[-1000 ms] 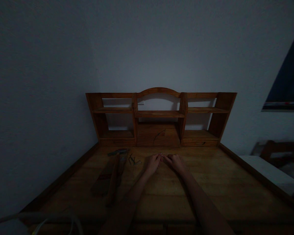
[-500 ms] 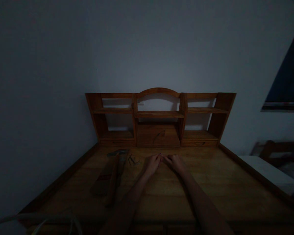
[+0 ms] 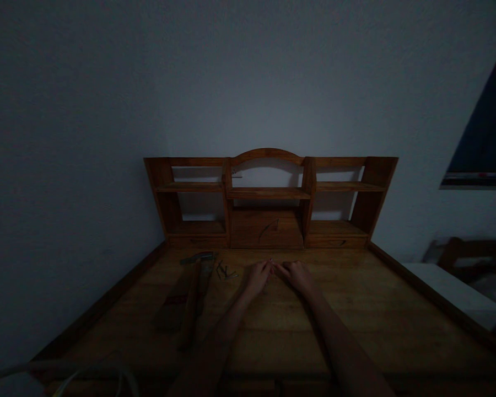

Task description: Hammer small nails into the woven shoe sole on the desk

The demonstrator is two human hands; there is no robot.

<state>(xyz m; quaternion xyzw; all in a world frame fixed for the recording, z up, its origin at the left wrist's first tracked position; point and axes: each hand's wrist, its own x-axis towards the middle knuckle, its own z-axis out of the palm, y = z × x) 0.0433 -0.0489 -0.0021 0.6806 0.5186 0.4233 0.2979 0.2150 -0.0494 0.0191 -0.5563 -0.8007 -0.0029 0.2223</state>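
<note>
Near the middle of the wooden desk, my left hand (image 3: pixel 258 278) is closed in a pinch. A tiny bright tip shows at its fingertips, looking like the head of a nail (image 3: pixel 271 259); the rest of it is hidden. My right hand (image 3: pixel 296 275) comes in from the other side with fingers bent closed, its fingertips meeting those of my left hand. Dim light hides what, if anything, the right fingers grip. To the left lie several loose nails (image 3: pixel 224 271). Farther left, a claw hammer (image 3: pixel 193 295) with a wooden handle rests across a dark flat thing (image 3: pixel 171 311) with a red stripe.
A wooden shelf unit (image 3: pixel 268 193) with drawers stands along the desk's back edge. Raised wooden rims (image 3: pixel 421 292) border the desktop (image 3: pixel 376 309). Pale cords (image 3: pixel 66 365) cross the lower left corner. Beyond the right rim are a white surface (image 3: pixel 450 289) and a wooden chair back (image 3: pixel 463 256).
</note>
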